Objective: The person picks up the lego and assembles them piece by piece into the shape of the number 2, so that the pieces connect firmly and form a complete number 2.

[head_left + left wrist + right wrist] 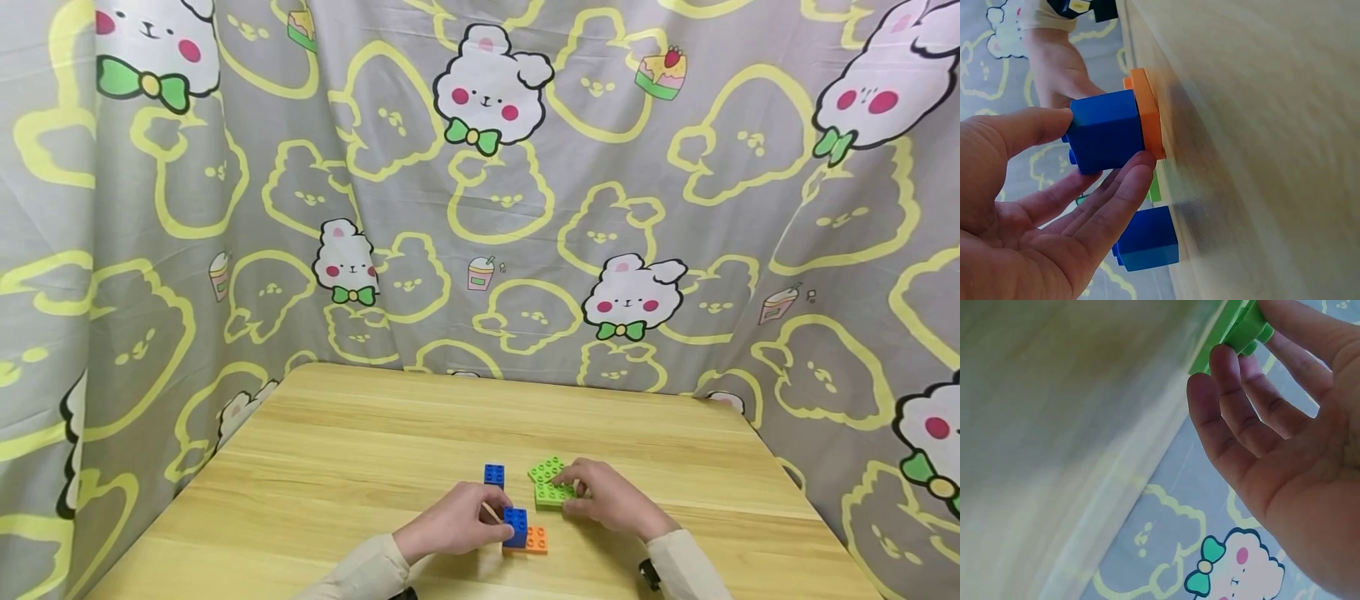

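Observation:
My left hand pinches a blue building brick between thumb and fingers. That brick sits on one end of a flat orange brick, whose studs show on its right. In the left wrist view the orange brick lies flat along the table. A second blue brick stands just beyond the left hand. My right hand pinches a light green brick, which lies at an angle over another green brick. The right wrist view shows fingertips at the edge of the green brick.
The bricks lie on a wooden table near its front. A grey curtain with cartoon rabbits hangs behind and along both sides of the table.

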`<state>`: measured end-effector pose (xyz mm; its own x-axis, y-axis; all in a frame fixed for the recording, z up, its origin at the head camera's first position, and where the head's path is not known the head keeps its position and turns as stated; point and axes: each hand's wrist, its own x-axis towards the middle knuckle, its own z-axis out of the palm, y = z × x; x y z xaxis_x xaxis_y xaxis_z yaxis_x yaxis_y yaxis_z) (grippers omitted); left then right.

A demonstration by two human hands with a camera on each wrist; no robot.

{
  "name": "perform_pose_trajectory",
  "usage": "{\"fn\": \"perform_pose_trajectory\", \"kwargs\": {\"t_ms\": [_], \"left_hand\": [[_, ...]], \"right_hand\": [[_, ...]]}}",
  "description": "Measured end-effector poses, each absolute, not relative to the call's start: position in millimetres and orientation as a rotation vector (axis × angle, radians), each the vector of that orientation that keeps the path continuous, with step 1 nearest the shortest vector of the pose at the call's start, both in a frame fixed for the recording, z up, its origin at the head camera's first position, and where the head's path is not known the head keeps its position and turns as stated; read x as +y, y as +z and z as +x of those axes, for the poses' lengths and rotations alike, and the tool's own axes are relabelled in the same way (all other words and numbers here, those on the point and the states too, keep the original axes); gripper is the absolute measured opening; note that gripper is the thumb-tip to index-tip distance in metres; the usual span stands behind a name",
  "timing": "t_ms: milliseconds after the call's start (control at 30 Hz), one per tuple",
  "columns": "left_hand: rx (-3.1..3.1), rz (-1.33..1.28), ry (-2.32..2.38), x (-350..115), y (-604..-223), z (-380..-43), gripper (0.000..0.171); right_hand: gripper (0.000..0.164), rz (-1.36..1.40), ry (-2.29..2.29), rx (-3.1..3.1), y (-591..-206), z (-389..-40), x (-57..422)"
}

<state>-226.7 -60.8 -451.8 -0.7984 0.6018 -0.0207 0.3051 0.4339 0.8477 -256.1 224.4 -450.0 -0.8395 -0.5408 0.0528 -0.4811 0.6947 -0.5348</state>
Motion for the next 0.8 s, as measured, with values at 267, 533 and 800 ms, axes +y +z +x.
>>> {"fn": "perform_pose_trajectory", "kwargs": {"t_ms": [267,533,800], "left_hand": [[2.396,0.773,1.306,-61,-450,-225,0.025],[2.47,0.791,1.294,-62,-450,-227,0.029],[2.548,0.842,1.29,-62,-445,-227,0.033]], "right_hand": [[0.029,-0.924,-0.813,2.839,-441,-253,222],[0.029,-0.966,-0.827,2.864,-432,-247,220],[0.029,-1.016,-0.783,2.918,-423,-240,216]]}}
